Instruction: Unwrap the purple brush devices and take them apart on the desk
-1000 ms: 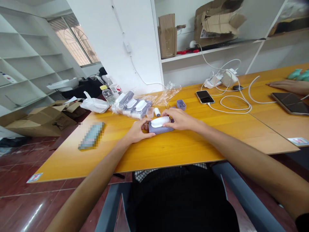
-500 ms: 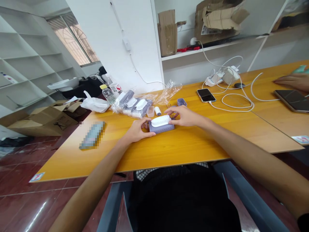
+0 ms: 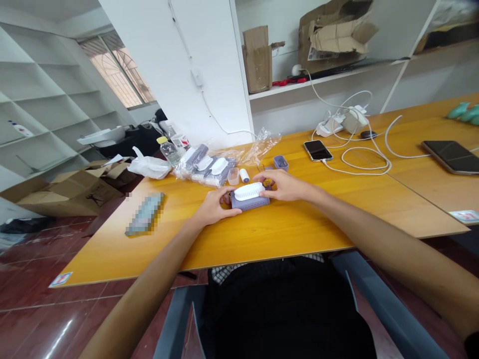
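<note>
A grey-purple box with perforated sides (image 3: 251, 204) rests on the wooden table in front of me. On top of it lies a white oval piece with a ridged edge (image 3: 248, 191). My left hand (image 3: 216, 205) grips the left end of the box, thumb along its front and fingers behind. From the other side, my right hand (image 3: 282, 185) holds the right end of the white piece between thumb and fingers. Just behind stand a small white cylinder (image 3: 244, 175), a clear little tub (image 3: 233, 176) and a small grey-purple cup (image 3: 281, 163).
Clear plastic packaging with similar grey and white parts (image 3: 209, 167) lies back left, beside a white bag (image 3: 148, 166) and a yellow-capped bottle (image 3: 168, 150). A blurred-out flat object (image 3: 145, 213) is at left. A charging phone (image 3: 317, 150), looping cables and a tablet (image 3: 451, 155) lie right.
My view has shifted slightly, while both hands keep their hold on the box and white piece. Another person's hand at the far right has gone from view, uncovering green objects there.
</note>
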`<state>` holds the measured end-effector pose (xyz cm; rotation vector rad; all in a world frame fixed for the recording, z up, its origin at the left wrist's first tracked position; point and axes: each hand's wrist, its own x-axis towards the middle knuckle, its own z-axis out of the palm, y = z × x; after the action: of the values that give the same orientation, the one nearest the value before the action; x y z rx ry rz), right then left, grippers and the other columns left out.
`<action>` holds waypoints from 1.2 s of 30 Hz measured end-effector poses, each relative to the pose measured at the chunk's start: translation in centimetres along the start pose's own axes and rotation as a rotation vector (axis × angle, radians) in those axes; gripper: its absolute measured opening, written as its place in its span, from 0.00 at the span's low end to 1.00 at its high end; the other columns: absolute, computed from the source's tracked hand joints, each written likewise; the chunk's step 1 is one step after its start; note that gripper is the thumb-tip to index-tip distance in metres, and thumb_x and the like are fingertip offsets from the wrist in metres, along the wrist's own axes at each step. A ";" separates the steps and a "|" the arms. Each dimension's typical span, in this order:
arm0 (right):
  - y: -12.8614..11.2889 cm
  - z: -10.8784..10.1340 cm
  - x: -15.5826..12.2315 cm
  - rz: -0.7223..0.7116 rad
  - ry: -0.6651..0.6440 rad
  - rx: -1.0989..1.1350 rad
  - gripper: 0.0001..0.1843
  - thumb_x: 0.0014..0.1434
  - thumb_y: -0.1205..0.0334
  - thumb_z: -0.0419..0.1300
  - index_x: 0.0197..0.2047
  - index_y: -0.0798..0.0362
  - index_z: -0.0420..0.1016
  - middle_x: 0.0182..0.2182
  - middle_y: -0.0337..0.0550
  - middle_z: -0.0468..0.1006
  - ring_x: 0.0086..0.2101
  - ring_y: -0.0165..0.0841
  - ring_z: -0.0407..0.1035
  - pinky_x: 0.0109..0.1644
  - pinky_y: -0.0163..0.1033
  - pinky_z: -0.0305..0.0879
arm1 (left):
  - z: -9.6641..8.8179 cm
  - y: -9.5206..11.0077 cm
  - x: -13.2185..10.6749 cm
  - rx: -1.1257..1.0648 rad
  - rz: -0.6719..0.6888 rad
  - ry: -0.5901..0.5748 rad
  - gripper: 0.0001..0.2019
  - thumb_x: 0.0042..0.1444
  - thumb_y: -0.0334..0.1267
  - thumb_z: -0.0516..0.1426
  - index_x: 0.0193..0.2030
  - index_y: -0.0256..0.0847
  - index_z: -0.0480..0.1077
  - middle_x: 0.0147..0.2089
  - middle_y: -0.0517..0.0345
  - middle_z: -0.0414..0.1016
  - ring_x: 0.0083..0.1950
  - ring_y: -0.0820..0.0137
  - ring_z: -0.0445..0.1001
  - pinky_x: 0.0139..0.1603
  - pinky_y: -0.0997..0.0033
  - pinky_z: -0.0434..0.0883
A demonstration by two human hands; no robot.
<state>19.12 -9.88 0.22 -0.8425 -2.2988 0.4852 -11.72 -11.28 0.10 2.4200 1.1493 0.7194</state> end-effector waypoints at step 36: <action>-1.6 1.3 0.3 -0.003 0.040 -0.109 0.20 0.64 0.59 0.67 0.60 0.48 0.78 0.54 0.52 0.83 0.55 0.51 0.75 0.61 0.57 0.69 | 0.3 0.6 0.2 0.043 0.033 0.018 0.34 0.53 0.57 0.72 0.61 0.42 0.75 0.39 0.57 0.80 0.38 0.63 0.77 0.44 0.61 0.74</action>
<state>17.38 -11.02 0.22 -0.8925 -2.3064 0.3407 -11.08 -11.49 0.18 2.4785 1.1457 0.7352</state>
